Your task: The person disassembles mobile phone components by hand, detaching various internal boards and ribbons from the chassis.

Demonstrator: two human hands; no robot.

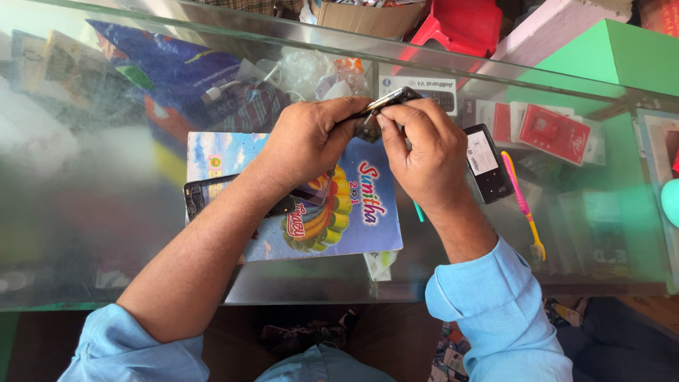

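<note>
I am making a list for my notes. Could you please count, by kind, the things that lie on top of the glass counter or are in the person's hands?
Phone parts: 3 (small dark part held by the left hand and right hand; black phone body; dark frame)
Blue illustrated booklet: 1
Pink-and-yellow toothbrush: 1
Total: 5

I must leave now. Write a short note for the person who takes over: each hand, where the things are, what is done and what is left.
Left hand: grips a small dark phone part over the glass counter.
Right hand: fingertips pinch the same part from the other side.
Things: blue booklet lies under the hands; a black frame rests on its left edge; a black phone and a pink-yellow toothbrush lie to the right.
Done: phone pieces lie apart.
Left: the part is still in both hands, not set down.
</note>
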